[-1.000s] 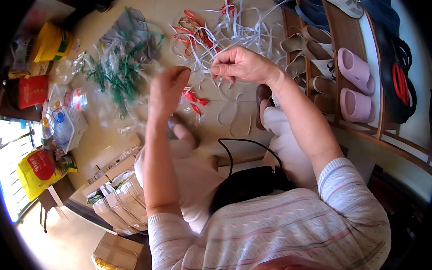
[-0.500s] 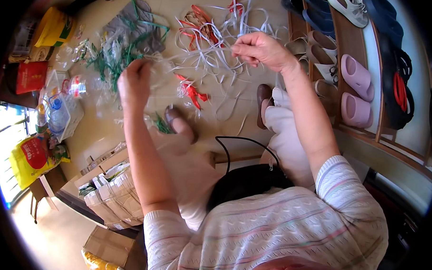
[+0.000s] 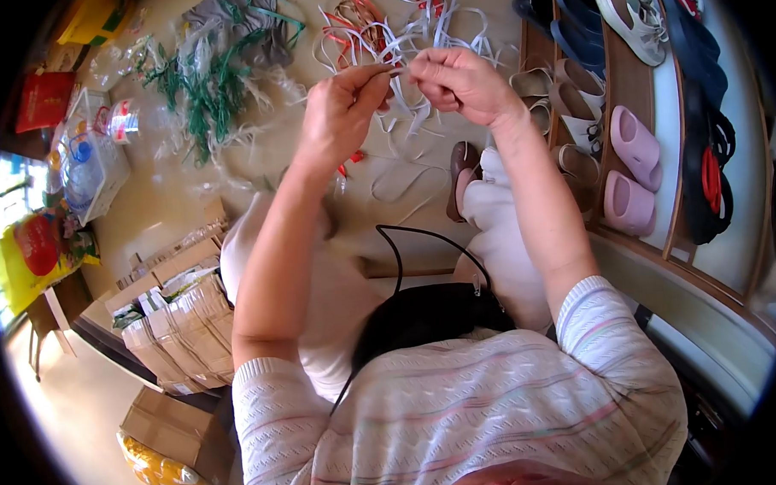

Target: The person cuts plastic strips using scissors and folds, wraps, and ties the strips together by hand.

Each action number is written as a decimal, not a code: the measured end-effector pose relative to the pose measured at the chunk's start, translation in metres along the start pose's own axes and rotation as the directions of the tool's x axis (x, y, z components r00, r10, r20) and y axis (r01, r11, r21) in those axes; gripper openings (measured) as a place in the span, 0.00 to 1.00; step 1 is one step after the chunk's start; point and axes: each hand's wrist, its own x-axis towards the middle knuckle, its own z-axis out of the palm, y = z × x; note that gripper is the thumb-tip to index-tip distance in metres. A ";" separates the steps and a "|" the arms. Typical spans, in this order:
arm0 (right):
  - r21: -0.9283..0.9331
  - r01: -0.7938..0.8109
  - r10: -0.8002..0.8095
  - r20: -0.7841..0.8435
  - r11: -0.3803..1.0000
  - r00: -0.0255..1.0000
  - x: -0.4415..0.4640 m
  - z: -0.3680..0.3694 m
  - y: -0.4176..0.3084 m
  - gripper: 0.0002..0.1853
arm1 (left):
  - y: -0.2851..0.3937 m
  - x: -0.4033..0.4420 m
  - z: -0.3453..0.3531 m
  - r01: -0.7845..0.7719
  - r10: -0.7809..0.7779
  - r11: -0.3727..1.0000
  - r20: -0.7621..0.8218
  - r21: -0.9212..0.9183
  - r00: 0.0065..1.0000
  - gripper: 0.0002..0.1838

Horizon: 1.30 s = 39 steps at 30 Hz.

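Note:
My left hand (image 3: 342, 112) and my right hand (image 3: 462, 84) are raised close together over the floor, fingertips almost touching. Both are closed in a pinch. A thin whitish strand (image 3: 396, 70) shows between the fingertips, its ends hidden in the fingers. Beyond my hands lies a loose tangle of white ribbons (image 3: 475, 41) with red strips (image 3: 363, 8) among them. To the left is a heap of green strings (image 3: 208, 99) with clear plastic, beside a grey cloth (image 3: 266, 41). A black bag (image 3: 425, 322) rests on my lap.
Shoe shelves (image 3: 630, 80) at the right hold pink slippers (image 3: 631, 201) and other shoes. At the left stand a white crate (image 3: 103, 171) with plastic bottles, a red box (image 3: 45, 100) and a yellow bucket (image 3: 90, 19). Cardboard boxes (image 3: 186, 339) sit at the lower left.
My left hand has moved right and up, close to my right hand. The strand stretched between them half a second ago now spans only a short gap. The view has shifted slightly.

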 end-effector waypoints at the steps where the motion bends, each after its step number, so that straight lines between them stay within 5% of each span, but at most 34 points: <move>1: 0.087 0.018 -0.015 -0.034 0.996 0.999 0.001 0.001 0.002 0.11 | -0.003 -0.001 0.003 0.099 -0.093 0.989 0.057 -0.107 0.994 0.13; 4: 0.208 0.065 -0.046 -0.095 0.976 0.994 0.002 -0.001 0.007 0.11 | -0.005 -0.006 0.008 0.259 -0.244 0.909 0.085 -0.328 0.966 0.13; 9: 0.184 0.086 -0.045 -0.219 0.979 0.975 0.000 -0.008 0.003 0.11 | -0.009 -0.010 0.010 0.290 -0.276 0.912 0.091 -0.290 0.957 0.12; 18: 0.336 0.421 -0.162 -0.588 0.843 0.793 0.013 -0.002 0.011 0.06 | -0.015 -0.027 0.049 0.494 -0.406 0.773 0.286 -0.399 0.868 0.14; 27: 0.453 0.405 -0.148 -0.503 0.794 0.851 0.008 -0.005 0.005 0.11 | -0.019 -0.033 0.056 0.644 -0.357 0.480 0.538 -0.596 0.764 0.11; 30: 0.513 0.415 -0.182 -0.443 0.751 0.878 0.008 -0.013 0.007 0.09 | -0.015 -0.029 0.049 0.597 -0.387 0.568 0.456 -0.567 0.801 0.11; 33: -0.002 0.448 -0.377 -0.544 0.894 0.750 0.014 -0.008 0.008 0.06 | -0.003 -0.020 0.033 0.514 -0.455 0.819 0.257 -0.254 0.853 0.09; 34: -0.341 0.446 -0.561 -0.515 0.828 0.648 0.015 -0.008 0.008 0.06 | -0.004 -0.018 0.028 0.485 -0.449 0.858 0.210 -0.169 0.868 0.09; 36: -0.861 0.279 -0.842 -0.263 0.425 0.470 0.014 -0.012 0.010 0.06 | -0.008 -0.014 0.019 0.429 -0.427 0.903 0.123 0.010 0.896 0.09; 37: -0.858 0.347 -0.870 -0.200 0.378 0.451 0.010 0.006 0.006 0.08 | -0.011 -0.014 0.017 0.392 -0.393 0.919 0.106 0.031 0.913 0.08; 39: -0.821 0.447 -0.803 -0.023 0.356 0.596 0.008 0.030 0.017 0.08 | -0.005 -0.011 0.011 0.454 -0.446 0.891 0.169 -0.010 0.879 0.08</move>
